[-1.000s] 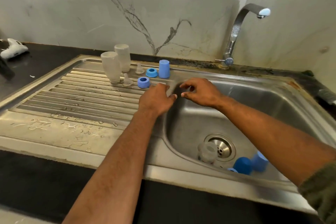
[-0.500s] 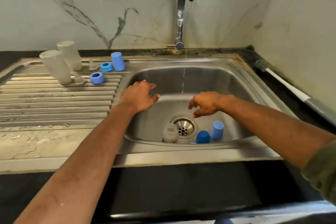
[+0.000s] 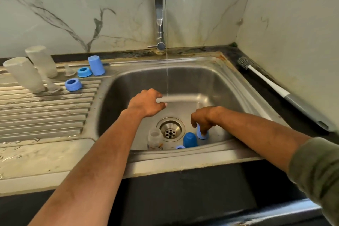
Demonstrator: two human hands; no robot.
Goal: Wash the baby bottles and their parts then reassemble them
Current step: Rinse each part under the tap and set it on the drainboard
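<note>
Now my right hand (image 3: 202,121) had dropped from the sink's near rim down to the basin floor, and its fingers curled round the light blue cap (image 3: 201,133) standing just right of the drain (image 3: 170,131). A second earlier both hands had been up at the edge of the draining board (image 3: 45,108); since then I had turned to face the basin squarely. My left hand (image 3: 146,102) hung over the basin (image 3: 225,86) beside the thin stream from the tap (image 3: 161,14), fingers loosely bent and holding nothing. Beside the cap sat a darker blue cap (image 3: 190,140), a blue ring (image 3: 180,147) at the near wall, and a clear bottle (image 3: 155,138) left of the drain. Two bottles (image 3: 25,75), two rings (image 3: 73,84) and another cap (image 3: 96,65) stood on the board, seemingly rinsed already. So I judged the washing roughly half done, this cap next for the water.
</note>
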